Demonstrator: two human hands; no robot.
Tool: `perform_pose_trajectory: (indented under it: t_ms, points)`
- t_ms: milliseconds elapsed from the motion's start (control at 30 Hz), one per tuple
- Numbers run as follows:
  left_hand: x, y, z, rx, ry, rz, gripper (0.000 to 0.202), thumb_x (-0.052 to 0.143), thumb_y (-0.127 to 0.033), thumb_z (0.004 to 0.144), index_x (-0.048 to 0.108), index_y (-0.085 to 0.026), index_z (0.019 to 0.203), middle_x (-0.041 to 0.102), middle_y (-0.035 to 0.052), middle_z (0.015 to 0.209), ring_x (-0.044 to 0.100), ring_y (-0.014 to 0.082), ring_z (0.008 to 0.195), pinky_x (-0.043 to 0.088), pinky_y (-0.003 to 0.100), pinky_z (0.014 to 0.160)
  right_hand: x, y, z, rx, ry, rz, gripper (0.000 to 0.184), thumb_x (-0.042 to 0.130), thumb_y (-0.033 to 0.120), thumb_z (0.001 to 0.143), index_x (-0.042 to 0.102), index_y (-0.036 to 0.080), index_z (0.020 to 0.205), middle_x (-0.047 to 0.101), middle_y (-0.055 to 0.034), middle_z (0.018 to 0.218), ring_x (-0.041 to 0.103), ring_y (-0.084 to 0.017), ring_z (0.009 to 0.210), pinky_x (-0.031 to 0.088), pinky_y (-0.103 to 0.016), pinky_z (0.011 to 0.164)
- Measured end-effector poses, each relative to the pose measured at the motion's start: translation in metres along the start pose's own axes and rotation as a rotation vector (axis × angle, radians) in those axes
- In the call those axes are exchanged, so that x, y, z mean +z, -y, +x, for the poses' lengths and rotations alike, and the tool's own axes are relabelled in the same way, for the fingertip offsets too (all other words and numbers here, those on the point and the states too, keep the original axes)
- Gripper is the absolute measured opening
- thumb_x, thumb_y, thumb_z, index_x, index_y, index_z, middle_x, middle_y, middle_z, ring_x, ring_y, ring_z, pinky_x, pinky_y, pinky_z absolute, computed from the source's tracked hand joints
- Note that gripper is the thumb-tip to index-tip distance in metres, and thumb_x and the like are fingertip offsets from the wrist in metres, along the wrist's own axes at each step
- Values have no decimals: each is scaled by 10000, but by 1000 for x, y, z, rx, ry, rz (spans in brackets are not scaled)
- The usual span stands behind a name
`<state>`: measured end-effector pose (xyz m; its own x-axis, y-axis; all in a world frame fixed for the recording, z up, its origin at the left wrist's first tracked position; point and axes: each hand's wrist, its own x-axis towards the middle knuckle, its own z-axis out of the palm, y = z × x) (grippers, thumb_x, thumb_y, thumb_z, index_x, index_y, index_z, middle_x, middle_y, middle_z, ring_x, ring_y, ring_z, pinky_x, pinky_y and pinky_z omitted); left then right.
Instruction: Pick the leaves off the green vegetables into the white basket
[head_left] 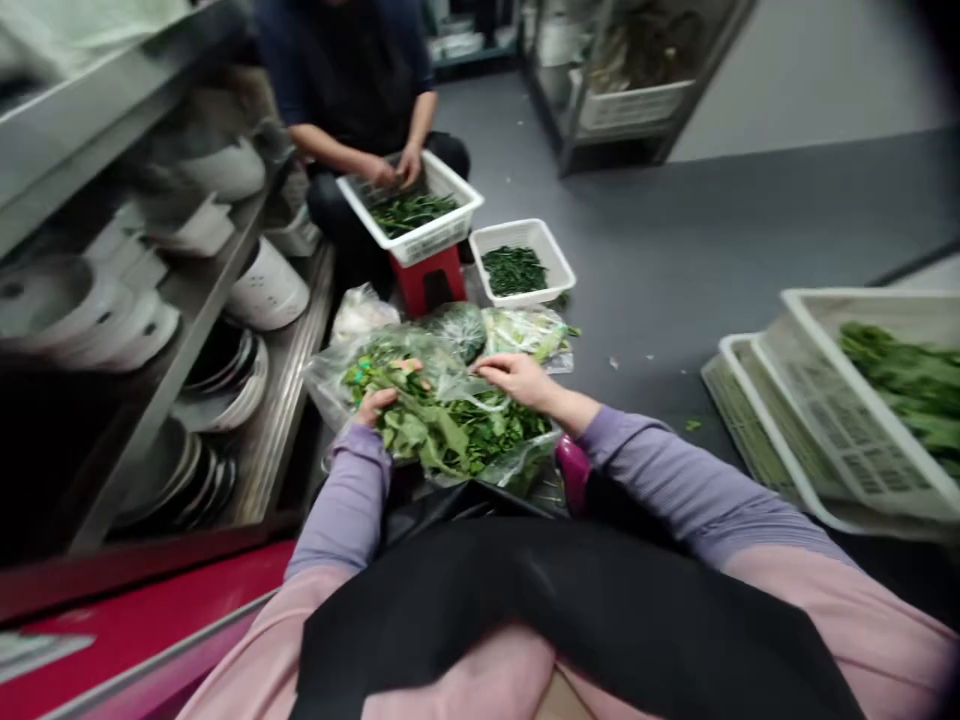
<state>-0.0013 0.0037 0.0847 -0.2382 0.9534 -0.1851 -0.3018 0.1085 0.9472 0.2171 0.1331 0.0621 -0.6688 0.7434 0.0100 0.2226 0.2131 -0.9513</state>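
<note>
Low in front of me lie leafy greens (pixel 424 428) in and on clear plastic bags (pixel 322 385). My left hand (pixel 377 405) is closed round a bunch of these greens at their left side, its thumb on the near side and its fingertips showing beyond the leaves. To the right, my right hand (pixel 517 376) pinches the edge of a clear plastic bag (pixel 457 383) above the pile. The exact spot under its fingertips is too small to make out. Just beyond both hands, more bagged vegetables (pixel 525 332) rest on the floor.
Opposite me a seated person handles greens in a white basket (pixel 454 230) on a red stool (pixel 429 280). Another white basket (pixel 562 270) holds cut greens. Stacked white crates (pixel 847 440) stand at right; a metal shelf (pixel 202 330) with pots and containers runs along my left.
</note>
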Motion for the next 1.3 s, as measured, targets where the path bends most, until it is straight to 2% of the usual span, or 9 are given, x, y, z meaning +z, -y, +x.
perform_pose_trajectory:
  t_ms: [133,333,500,633,767,900,1067,1200,1300]
  points:
    - [-32,3,7,144,91,-205,476,747,-416,435,579,-168,806,629,93,1019,632,270,883,522,378,726,99,45,24,0,167,284,313,596,397,717,599,171,934,598,14,719,510,-103,639,407,-240,626]
    - [-70,-10,-6,260,125,-183,428,743,-352,501,603,-155,854,593,103,1093,604,247,935,501,333,767,137,65,30,-9,107,323,397,648,347,666,557,187,1018,572,12,783,510,-110,692,421,-257,688]
    - [-84,-15,-9,316,103,-224,428,743,-360,521,612,-154,872,591,90,1061,613,224,883,496,331,756,145,84,30,83,83,357,310,647,404,647,630,168,847,632,-21,798,543,-138,736,429,-283,731]
    - [-84,-19,-8,323,95,-212,421,749,-368,507,612,-154,843,606,94,1021,604,247,911,500,361,775,133,88,33,235,142,392,314,632,436,641,641,146,761,589,-1,642,478,-102,580,387,-245,583]
    - [-78,-22,-13,284,143,-220,442,761,-356,510,607,-153,872,602,121,1082,599,264,946,494,374,795,124,88,34,136,97,205,273,557,410,701,627,147,727,470,45,525,350,-73,487,286,-223,489]
    - [-70,-20,-15,261,233,-213,448,770,-334,512,611,-138,882,595,138,1127,600,270,965,486,358,800,125,89,35,126,145,141,232,500,378,725,587,164,716,492,36,567,397,-89,530,313,-222,515]
    - [-74,-16,-11,306,145,-138,396,741,-313,584,637,-138,924,637,102,1056,612,230,912,479,317,781,124,90,39,71,244,-133,197,445,341,739,518,190,636,506,13,609,423,-120,594,320,-248,584]
    - [-78,-17,-10,339,96,-123,433,748,-327,575,652,-140,953,642,91,1051,615,215,886,481,312,776,132,85,50,-26,151,-261,196,439,325,714,404,209,560,422,18,561,369,-124,586,287,-261,603]
    - [-75,-16,-9,358,46,-141,435,745,-345,580,651,-139,952,652,88,1023,619,220,883,487,325,782,148,79,61,78,19,-56,192,355,341,720,414,209,594,449,3,611,394,-139,620,317,-264,606]
